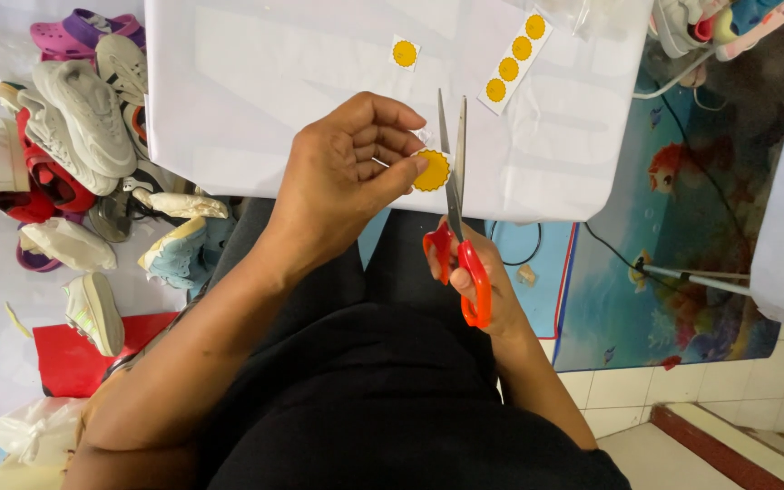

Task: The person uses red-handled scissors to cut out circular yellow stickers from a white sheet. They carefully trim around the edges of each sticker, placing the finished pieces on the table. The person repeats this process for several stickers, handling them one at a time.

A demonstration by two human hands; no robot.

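My left hand (pixel 347 172) pinches a small round yellow sticker (pixel 432 171) with a scalloped edge, held just above the near edge of the white table (pixel 256 100). My right hand (pixel 487 281) grips red-handled scissors (pixel 454 209), blades pointing up and slightly apart, right beside the sticker. A single cut yellow sticker on a white square (pixel 404 53) lies on the table. A white strip with several yellow stickers (pixel 515 58) lies further right.
A pile of shoes and sandals (pixel 74 136) sits on the floor at left, with a red sheet (pixel 74 358) below it. A fish-patterned blue mat (pixel 682 227) with cables covers the floor at right. More shoes (pixel 710 23) lie at top right.
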